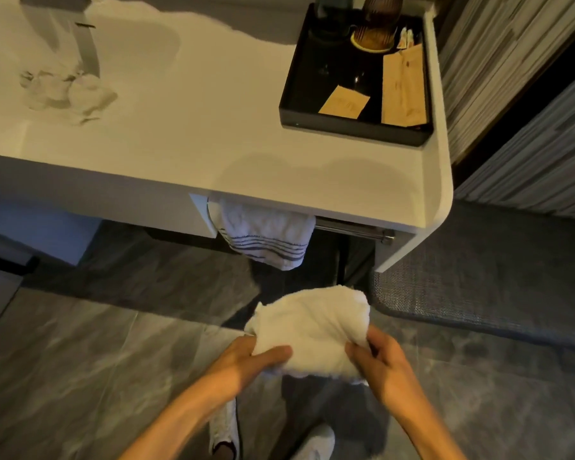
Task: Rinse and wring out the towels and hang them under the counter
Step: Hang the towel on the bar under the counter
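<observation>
My left hand [246, 356] & right hand [384, 358] both grip a white towel [312, 330] in front of the counter [213, 134] edge w/ the striped towel [266, 237] hung below.

I see the white bench [186, 134] carrying a black tray [352, 129] at its right end and crumpled white towels [70, 92] at its left.

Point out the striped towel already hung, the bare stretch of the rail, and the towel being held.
Striped towel [266, 235]: head view, middle of its hanging front.
Rail [352, 227]: head view, bare metal right of the striped towel.
Held towel [312, 327]: head view, centre of the white bundle.
</observation>
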A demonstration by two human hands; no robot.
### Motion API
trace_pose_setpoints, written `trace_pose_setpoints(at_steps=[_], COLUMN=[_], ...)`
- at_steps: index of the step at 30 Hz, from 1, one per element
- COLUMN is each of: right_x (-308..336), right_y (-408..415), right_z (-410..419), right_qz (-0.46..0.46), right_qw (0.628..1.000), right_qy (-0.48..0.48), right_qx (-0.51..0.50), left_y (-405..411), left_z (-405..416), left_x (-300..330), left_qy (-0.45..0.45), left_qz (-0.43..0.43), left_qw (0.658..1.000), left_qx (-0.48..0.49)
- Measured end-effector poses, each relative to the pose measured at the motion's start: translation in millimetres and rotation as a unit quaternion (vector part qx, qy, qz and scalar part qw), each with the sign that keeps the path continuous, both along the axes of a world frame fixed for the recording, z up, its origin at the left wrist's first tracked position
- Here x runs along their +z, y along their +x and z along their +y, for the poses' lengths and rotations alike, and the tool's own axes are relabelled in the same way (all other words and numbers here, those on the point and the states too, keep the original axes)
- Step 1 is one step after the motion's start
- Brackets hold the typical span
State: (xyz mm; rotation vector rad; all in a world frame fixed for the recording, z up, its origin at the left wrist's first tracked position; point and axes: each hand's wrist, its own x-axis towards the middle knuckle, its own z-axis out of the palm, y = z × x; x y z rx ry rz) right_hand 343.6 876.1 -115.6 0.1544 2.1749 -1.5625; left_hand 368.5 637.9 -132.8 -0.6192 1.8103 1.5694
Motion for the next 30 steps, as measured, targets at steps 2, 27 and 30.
trace_pose_setpoints(at_steps=[2,27,30], right_x=[-11.4,9.1,14.2], right_y=[-13.3,-197.6,-203.7], right_z=[-8.7,-53.3,-58.7], right_qz=[0.033,-0.125,-0.102], right_qw=[0.997,0.868,0.899], right_qy=[-0.006,0.472,0.422], right_qx=[-0.075,0.089,0.049], left_y=[-12.6,-217.9,-225.0], left_z=[1.3,-27.3,-25.1], left_x=[-11.7,-0.7,-0.2], left_qy=[-0.026,-0.465,-0.436], left_qz=[0.071,0.094,0.008], left_qw=[0.997,0.861,0.883], left_qx=[0.017,-0.182,-0.172])
